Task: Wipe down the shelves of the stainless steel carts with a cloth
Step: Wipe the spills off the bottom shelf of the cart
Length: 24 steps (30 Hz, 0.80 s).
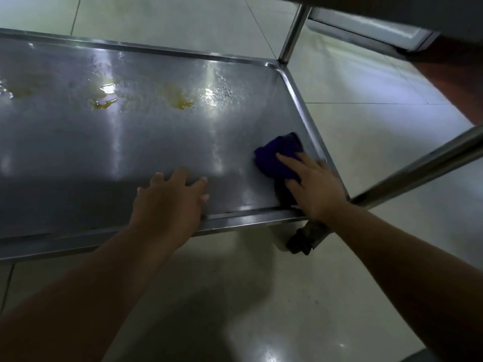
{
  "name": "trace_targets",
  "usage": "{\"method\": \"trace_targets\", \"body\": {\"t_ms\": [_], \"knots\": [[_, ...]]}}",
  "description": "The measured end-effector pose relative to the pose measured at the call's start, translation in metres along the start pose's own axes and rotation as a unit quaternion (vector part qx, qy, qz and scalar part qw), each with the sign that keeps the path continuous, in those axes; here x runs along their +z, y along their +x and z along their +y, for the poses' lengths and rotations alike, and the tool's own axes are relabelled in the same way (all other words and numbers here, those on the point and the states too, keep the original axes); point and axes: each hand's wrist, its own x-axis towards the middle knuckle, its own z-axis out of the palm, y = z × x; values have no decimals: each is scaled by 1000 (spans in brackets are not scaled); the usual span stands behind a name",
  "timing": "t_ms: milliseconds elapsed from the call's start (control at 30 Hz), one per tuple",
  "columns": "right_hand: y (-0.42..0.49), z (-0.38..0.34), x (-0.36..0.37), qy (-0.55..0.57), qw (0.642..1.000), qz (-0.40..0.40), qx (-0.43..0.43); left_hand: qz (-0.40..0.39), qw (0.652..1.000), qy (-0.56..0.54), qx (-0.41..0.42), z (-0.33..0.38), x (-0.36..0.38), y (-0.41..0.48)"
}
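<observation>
The right hand (315, 188) lies flat on a purple cloth (274, 154), pressing it onto the shelf (104, 152). Its fingers (287, 160) are straight and slightly apart, not curled round the cloth. The cloth lies under and ahead of these fingertips, bunched, in the near right corner of the shelf and just beside the right rim. A darker part of it shows below the thumb, near the front rim.

The left hand (170, 202) rests on the shelf just inside the front rim, holding nothing. Its fingers (180, 175) are spread and relaxed. The cloth is to the right of them, apart from this hand, with bare wet steel between.

Well beyond both sets of fingertips, yellow stains (183, 101) and water drops sit on the far half of the shelf. A post (291, 35) rises from the far right corner. A caster (300, 240) shows under the near right corner, below the right wrist, on the tiled floor (366, 126).
</observation>
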Motion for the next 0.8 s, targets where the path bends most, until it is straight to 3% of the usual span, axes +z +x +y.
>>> {"method": "trace_targets", "body": {"t_ms": [133,200,267,367,400,467,600,667,800], "knots": [[57,12,-8,-30,980,-3,197,-6,1000,13,3,1,1,1],[86,-11,-6,0,968,-16,251,-6,1000,19,3,-1,0,2],[104,-46,1,16,983,-28,182,-8,1000,24,1,-2,0,2],[105,-80,13,6,997,-36,-70,-11,999,34,3,-5,0,0],[108,-77,13,10,993,-36,-113,-9,999,37,7,-6,-1,0],[117,-54,10,3,996,-11,-83,-1,999,39,5,-8,-2,-1],[124,-22,3,31,980,4,196,-3,999,49,8,-6,1,0],[117,-36,3,14,985,-11,172,-6,999,41,8,-5,3,1],[71,-55,6,-2,998,-19,-63,-5,999,39,12,-10,5,-1]]}}
